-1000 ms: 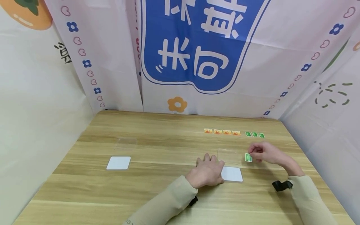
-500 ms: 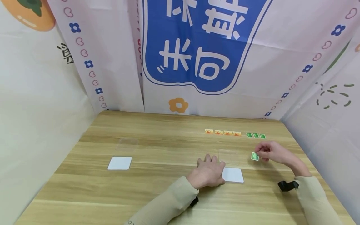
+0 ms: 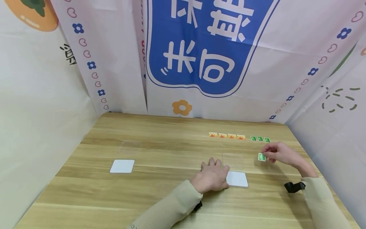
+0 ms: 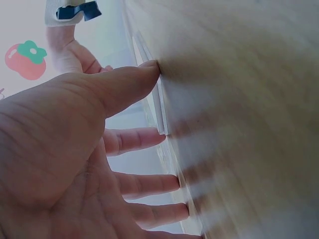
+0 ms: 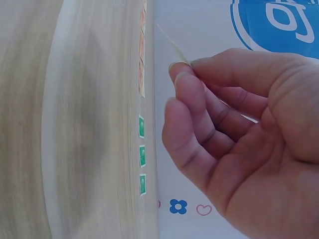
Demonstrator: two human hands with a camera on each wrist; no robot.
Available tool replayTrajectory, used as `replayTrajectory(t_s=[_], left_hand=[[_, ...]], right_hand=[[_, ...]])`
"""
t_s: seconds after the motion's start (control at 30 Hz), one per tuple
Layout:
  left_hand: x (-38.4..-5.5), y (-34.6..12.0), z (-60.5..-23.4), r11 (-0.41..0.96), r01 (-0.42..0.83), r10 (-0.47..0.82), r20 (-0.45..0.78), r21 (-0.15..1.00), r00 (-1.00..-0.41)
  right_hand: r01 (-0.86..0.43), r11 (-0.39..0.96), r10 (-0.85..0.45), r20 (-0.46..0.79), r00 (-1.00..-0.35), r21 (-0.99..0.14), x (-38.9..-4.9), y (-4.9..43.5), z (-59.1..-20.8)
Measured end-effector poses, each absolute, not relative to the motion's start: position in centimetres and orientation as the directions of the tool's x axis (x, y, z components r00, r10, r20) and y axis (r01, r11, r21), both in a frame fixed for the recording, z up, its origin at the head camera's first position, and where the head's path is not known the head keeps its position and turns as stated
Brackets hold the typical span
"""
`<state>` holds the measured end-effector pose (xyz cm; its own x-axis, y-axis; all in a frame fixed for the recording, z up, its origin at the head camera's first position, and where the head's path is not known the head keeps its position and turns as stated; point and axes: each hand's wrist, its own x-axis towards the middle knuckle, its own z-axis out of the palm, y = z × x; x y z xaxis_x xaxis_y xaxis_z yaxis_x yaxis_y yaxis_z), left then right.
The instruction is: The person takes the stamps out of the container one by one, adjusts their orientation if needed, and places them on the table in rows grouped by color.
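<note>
My right hand (image 3: 281, 154) pinches a small green stamp (image 3: 261, 157) between thumb and fingertips, over the table's right side. In the right wrist view the stamp (image 5: 173, 44) shows nearly edge-on, raised off the wood. Fingers fairly straight and spread, my left hand (image 3: 211, 175) rests its fingertips on the table at the left edge of a white card (image 3: 237, 179). Thumb and index tips lie right at the card's edge in the left wrist view. Behind this card is a clear plastic rectangle (image 3: 232, 161).
Farther back, several orange stamps (image 3: 222, 135) form a row, with three green stamps (image 3: 260, 139) to their right. On the table's left side lie another white card (image 3: 122, 166) and a clear rectangle (image 3: 130, 147). Printed cloth (image 3: 123, 63) walls the table (image 3: 160, 197).
My right hand has moved to the right and slightly back, away from the white card, with the green stamp still pinched. The left hand stays in place beside the card.
</note>
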<state>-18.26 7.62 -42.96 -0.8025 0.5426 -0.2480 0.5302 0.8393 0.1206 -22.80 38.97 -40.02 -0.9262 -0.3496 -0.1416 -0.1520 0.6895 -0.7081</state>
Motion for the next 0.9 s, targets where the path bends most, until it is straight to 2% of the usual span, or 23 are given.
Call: replayTrajectory(t_s=[0.9], left_hand=[[-18.2,7.8,-43.0,0.845,0.525,0.534,-0.24,0.104,-0.811]], right_hand=[[-0.088,0.728,-0.266,-0.162,-0.95,-0.68,-24.3,41.1,-39.9]])
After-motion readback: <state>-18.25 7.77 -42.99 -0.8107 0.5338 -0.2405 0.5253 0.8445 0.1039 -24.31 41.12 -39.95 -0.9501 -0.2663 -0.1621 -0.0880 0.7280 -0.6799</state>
